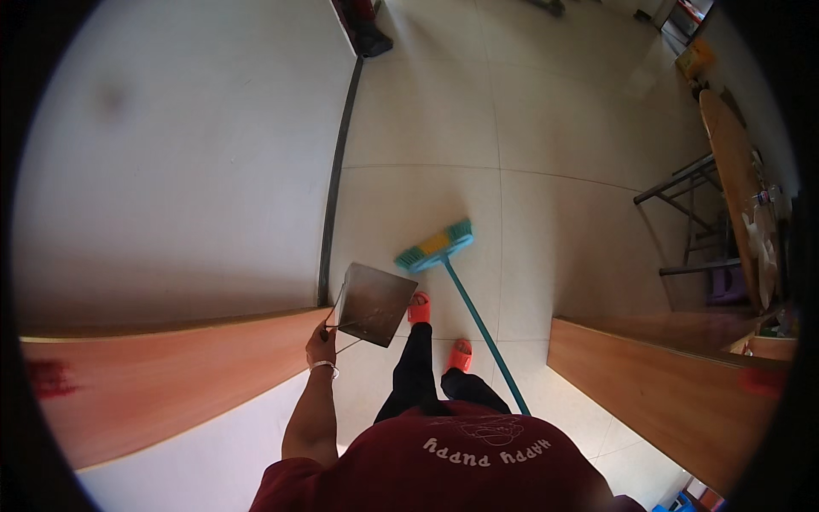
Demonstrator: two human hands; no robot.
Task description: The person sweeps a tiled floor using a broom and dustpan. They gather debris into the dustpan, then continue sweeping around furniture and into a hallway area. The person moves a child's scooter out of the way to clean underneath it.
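A metal dustpan (pixel 377 304) with a thin wire handle hangs from my left hand (pixel 322 345), whose fingers are closed round the handle. A bracelet circles that wrist. Just ahead of the dustpan, to its right, is the head of a broom (pixel 436 246), with green and yellow bristles on a light blue base. Its teal pole (pixel 483 326) slants back toward the right side of my body and passes out of sight at my shirt. My right hand is out of view. My feet, in orange-red slides (pixel 459 356), stand on the tiled floor near the broom.
Wooden door-frame panels rise at left (pixel 192 377) and right (pixel 640 390). A pale wall with a dark baseboard (pixel 339 173) runs along the left. At right, a round wooden tabletop (pixel 736 192) leans upright by a folding metal frame (pixel 688 214). A dark object (pixel 374 41) stands at the far wall corner.
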